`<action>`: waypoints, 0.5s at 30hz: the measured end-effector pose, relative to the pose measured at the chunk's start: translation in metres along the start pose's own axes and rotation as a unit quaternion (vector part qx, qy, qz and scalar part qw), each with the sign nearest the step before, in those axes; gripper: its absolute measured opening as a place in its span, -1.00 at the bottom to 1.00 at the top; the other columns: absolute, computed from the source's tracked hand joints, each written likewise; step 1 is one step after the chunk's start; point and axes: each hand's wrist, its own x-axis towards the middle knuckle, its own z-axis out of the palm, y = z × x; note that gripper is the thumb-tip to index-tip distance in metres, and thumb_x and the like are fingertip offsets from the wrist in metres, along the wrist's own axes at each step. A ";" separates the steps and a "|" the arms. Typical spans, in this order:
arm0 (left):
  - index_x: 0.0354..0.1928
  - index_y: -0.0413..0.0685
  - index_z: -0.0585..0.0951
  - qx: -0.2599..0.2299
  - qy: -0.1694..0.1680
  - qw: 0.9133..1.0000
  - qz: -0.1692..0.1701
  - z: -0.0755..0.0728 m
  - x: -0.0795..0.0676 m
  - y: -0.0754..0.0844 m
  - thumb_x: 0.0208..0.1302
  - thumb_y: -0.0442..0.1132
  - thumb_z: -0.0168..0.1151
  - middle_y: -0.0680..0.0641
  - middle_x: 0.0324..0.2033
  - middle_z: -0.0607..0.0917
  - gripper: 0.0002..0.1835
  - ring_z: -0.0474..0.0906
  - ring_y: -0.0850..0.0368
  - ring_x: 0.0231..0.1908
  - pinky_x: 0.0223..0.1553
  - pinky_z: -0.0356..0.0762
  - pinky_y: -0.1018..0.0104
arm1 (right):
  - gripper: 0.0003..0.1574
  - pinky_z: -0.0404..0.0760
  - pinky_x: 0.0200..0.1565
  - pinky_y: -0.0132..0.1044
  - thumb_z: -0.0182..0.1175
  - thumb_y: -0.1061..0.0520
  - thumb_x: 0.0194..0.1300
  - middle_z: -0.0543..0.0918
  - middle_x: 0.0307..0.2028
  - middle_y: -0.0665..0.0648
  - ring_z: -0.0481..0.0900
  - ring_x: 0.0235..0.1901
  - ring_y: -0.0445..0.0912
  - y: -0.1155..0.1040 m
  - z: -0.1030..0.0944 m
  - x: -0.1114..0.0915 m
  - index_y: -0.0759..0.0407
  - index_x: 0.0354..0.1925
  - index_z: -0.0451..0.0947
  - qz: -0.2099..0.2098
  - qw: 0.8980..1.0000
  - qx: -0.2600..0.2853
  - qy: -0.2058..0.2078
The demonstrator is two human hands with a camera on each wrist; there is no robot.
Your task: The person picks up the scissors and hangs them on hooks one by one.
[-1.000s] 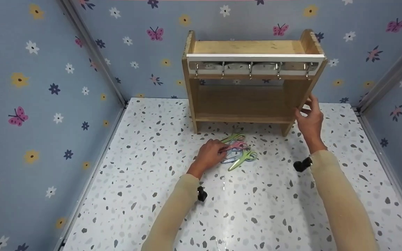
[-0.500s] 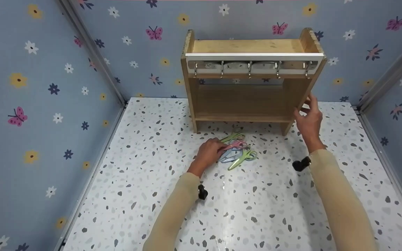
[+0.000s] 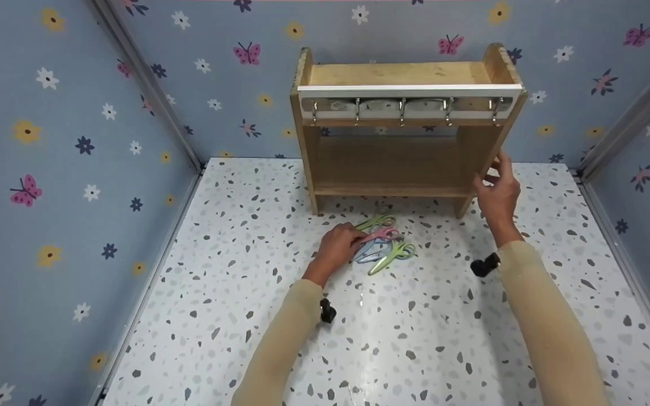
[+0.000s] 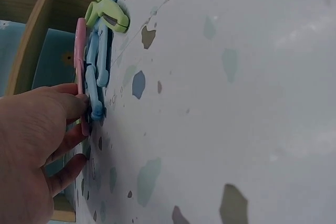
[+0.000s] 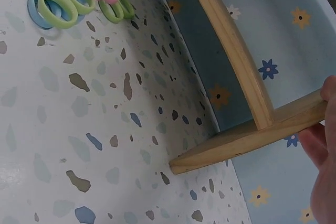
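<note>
A small pile of scissors lies in front of a wooden rack (image 3: 392,192). My left hand (image 3: 336,248) pinches the blade end of the pink scissors (image 4: 80,40) between thumb and fingers. Blue scissors (image 4: 93,77) lie right beside them, under the pink pair. Light green scissors (image 3: 392,258) are on the near side of the pile, and a second green pair (image 3: 378,221) is on the far side. My right hand (image 3: 499,194) grips the front edge of the rack's right side panel, thumb in front and fingers behind.
Several metal hooks (image 3: 402,111) hang along the rack's white front rail (image 3: 325,90). The rack stands upright on a speckled white tabletop (image 3: 235,293), near the flowered back wall (image 3: 235,84). Similar flowered walls close off the left and right sides.
My left fingers have closed in on the blade end of the pink scissors. The right hand keeps its grip on the rack. The head view has shifted slightly.
</note>
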 end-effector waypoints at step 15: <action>0.19 -0.04 0.88 0.014 -0.020 0.999 -0.033 -0.032 -0.011 0.039 0.64 -0.24 0.36 -0.14 -0.05 0.86 -0.75 0.77 -0.07 0.02 0.15 0.74 -0.03 | -0.01 0.74 0.38 0.21 0.27 0.25 0.58 0.62 0.55 0.27 0.76 0.37 0.25 0.005 0.002 -0.003 -0.22 0.78 0.19 0.002 1.000 -0.016 -0.007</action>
